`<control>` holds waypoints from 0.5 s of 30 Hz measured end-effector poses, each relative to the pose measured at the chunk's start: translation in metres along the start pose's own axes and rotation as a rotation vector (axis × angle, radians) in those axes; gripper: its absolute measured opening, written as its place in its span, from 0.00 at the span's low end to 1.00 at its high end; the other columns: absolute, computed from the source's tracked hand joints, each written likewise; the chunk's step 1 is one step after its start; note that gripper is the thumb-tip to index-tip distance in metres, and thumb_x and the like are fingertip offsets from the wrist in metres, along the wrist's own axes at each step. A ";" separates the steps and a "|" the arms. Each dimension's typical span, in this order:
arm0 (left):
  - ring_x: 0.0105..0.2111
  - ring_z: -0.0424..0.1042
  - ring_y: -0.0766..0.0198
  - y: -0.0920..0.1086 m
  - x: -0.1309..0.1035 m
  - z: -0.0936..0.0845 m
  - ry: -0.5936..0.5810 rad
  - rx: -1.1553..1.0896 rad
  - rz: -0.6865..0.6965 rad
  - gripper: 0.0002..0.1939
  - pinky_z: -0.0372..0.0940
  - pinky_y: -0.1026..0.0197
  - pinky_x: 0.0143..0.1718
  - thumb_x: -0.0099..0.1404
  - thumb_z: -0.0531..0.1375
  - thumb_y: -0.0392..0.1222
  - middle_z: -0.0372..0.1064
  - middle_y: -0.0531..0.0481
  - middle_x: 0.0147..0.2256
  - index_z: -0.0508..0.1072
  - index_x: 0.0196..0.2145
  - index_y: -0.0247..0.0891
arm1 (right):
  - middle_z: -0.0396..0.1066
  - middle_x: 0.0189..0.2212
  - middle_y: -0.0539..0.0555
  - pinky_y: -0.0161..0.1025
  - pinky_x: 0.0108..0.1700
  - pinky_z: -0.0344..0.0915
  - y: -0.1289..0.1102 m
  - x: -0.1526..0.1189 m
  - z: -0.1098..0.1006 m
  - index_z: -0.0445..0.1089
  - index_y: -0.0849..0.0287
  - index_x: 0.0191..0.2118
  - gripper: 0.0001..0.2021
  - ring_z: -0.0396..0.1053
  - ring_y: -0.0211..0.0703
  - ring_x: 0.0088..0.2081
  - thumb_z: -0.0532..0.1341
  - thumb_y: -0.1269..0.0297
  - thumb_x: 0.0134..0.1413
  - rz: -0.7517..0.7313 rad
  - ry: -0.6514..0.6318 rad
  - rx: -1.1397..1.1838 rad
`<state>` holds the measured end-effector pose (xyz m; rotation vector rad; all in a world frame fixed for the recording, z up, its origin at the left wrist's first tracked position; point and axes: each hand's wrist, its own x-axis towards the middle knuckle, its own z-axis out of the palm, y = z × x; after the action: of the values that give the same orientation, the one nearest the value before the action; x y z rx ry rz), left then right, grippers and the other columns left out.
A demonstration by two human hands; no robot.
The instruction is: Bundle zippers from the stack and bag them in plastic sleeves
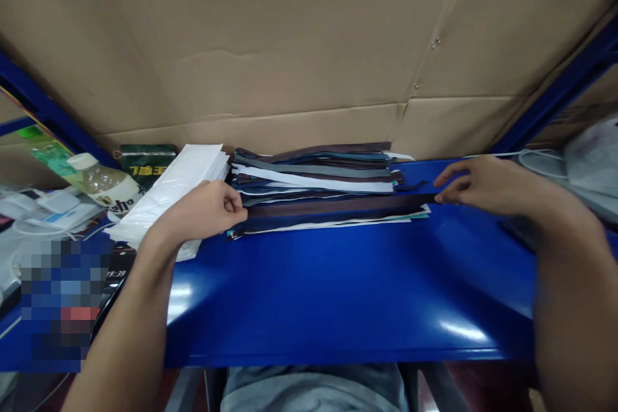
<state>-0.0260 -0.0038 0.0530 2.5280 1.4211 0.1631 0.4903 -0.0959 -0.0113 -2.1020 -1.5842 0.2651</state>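
Observation:
A long dark strip of fabric tape, which looks like a zipper [333,206], stretches nearly straight between my two hands. My left hand [212,209] pinches its left end between thumb and fingertips. At the other end, my right hand [476,185] holds the tip between thumb and forefinger, with the other fingers loosely curled. Directly under the strip lies a small stack of similar strips [338,225], with white and greenish edges showing. Behind it is a larger pile of brown, navy, grey and white strips [313,170].
White plastic bags [178,174] lie left of the piles on the blue table [309,296]. Farther left are a labelled bottle [103,183], a dark green package [147,159] and white cables. Cardboard [290,45] lines the back. A clear plastic bag [593,158] sits at right.

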 end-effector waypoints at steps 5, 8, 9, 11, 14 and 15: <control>0.21 0.74 0.61 -0.006 0.005 0.007 -0.191 0.008 -0.083 0.11 0.64 0.59 0.29 0.61 0.61 0.48 0.74 0.54 0.19 0.77 0.24 0.44 | 0.82 0.35 0.69 0.42 0.35 0.68 0.005 0.006 -0.001 0.80 0.63 0.45 0.16 0.82 0.51 0.35 0.65 0.80 0.50 0.086 -0.359 0.148; 0.21 0.74 0.60 -0.007 0.006 0.009 -0.245 0.006 -0.080 0.13 0.65 0.59 0.31 0.62 0.61 0.50 0.73 0.54 0.18 0.77 0.25 0.43 | 0.82 0.36 0.69 0.42 0.35 0.68 0.010 0.006 -0.001 0.79 0.63 0.49 0.19 0.81 0.50 0.36 0.65 0.78 0.51 0.060 -0.373 0.147; 0.21 0.74 0.60 -0.007 0.006 0.010 -0.258 0.006 -0.083 0.13 0.65 0.59 0.31 0.63 0.60 0.51 0.73 0.54 0.17 0.77 0.25 0.43 | 0.83 0.36 0.68 0.42 0.36 0.68 0.012 0.006 0.000 0.79 0.62 0.51 0.19 0.81 0.50 0.37 0.66 0.77 0.51 0.056 -0.377 0.142; 0.21 0.75 0.60 -0.008 0.006 0.011 -0.278 -0.001 -0.098 0.15 0.64 0.59 0.31 0.64 0.60 0.53 0.73 0.53 0.18 0.76 0.26 0.43 | 0.83 0.36 0.65 0.42 0.36 0.68 0.015 0.006 0.001 0.78 0.61 0.53 0.20 0.81 0.49 0.36 0.69 0.72 0.52 0.051 -0.376 0.104; 0.21 0.74 0.60 -0.009 0.007 0.012 -0.295 -0.003 -0.141 0.17 0.61 0.60 0.28 0.64 0.61 0.57 0.74 0.52 0.19 0.76 0.27 0.42 | 0.83 0.37 0.62 0.43 0.37 0.70 0.013 0.006 0.002 0.77 0.59 0.54 0.25 0.80 0.52 0.37 0.74 0.59 0.49 -0.004 -0.370 0.004; 0.20 0.74 0.60 -0.009 0.008 0.012 -0.298 0.001 -0.160 0.17 0.60 0.60 0.28 0.63 0.61 0.58 0.74 0.52 0.20 0.76 0.28 0.42 | 0.83 0.39 0.62 0.44 0.40 0.71 0.011 0.005 0.002 0.77 0.59 0.54 0.26 0.80 0.54 0.39 0.74 0.55 0.49 -0.045 -0.344 -0.043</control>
<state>-0.0270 0.0053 0.0387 2.3052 1.4881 -0.2326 0.5001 -0.0925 -0.0178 -2.1354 -1.8412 0.6099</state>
